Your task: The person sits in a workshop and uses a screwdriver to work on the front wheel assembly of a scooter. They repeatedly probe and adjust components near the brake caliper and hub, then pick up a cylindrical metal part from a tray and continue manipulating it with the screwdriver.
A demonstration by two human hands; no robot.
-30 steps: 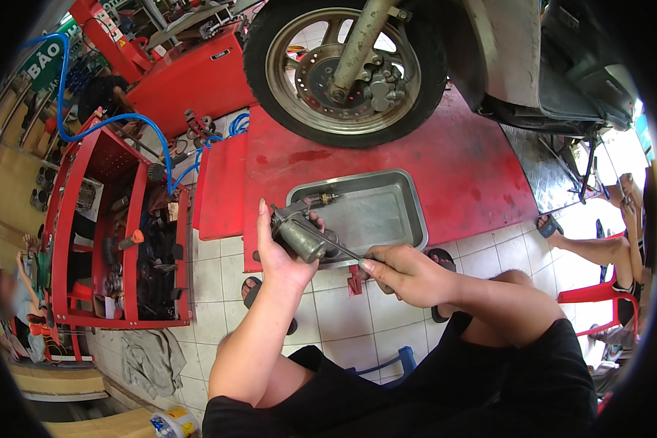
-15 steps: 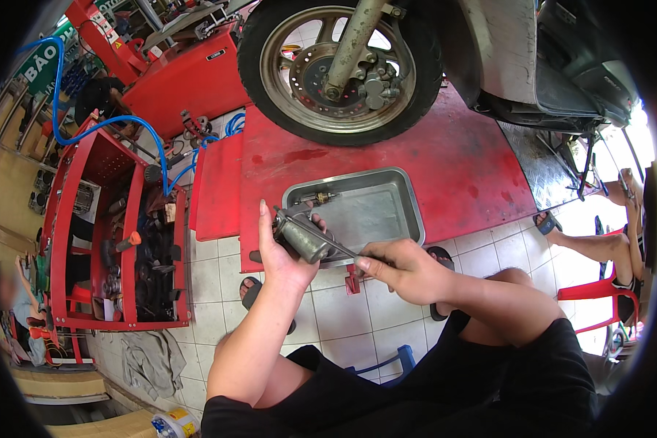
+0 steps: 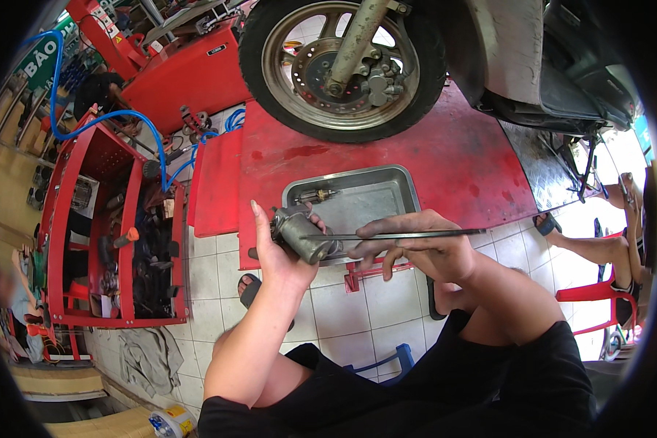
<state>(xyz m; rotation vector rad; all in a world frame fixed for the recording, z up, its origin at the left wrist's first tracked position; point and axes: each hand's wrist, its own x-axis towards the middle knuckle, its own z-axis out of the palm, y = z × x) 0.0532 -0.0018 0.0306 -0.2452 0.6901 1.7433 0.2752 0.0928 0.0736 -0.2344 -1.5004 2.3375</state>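
Observation:
My left hand (image 3: 276, 259) is wrapped round a grey metal cylinder (image 3: 299, 233), which looks like a small motor housing, held tilted above the front of the metal tray (image 3: 410, 186). Across the fingers of my right hand (image 3: 434, 248) lies a long, thin, dark metal tool (image 3: 347, 236). It is held nearly level, its left tip at the cylinder's side; whether the tip touches cannot be made out. The tool's exact kind does not show. In the tray's back left corner rests a small shaft-like part (image 3: 317, 196) with a coppery section, perhaps a motor armature.
The tray stands on a red lift platform (image 3: 460, 168), below a motorbike's front wheel (image 3: 343, 135). A red tool cart (image 3: 131, 241) with a blue hose (image 3: 150, 128) above it stands left. A seated person's leg (image 3: 588, 248) shows at right. A blue stool (image 3: 405, 358) is beneath me.
The tool has swung from slanting down towards my right hand to nearly level. My right hand has risen slightly and turned, its fingers now stretched along the tool. My left hand keeps the cylinder.

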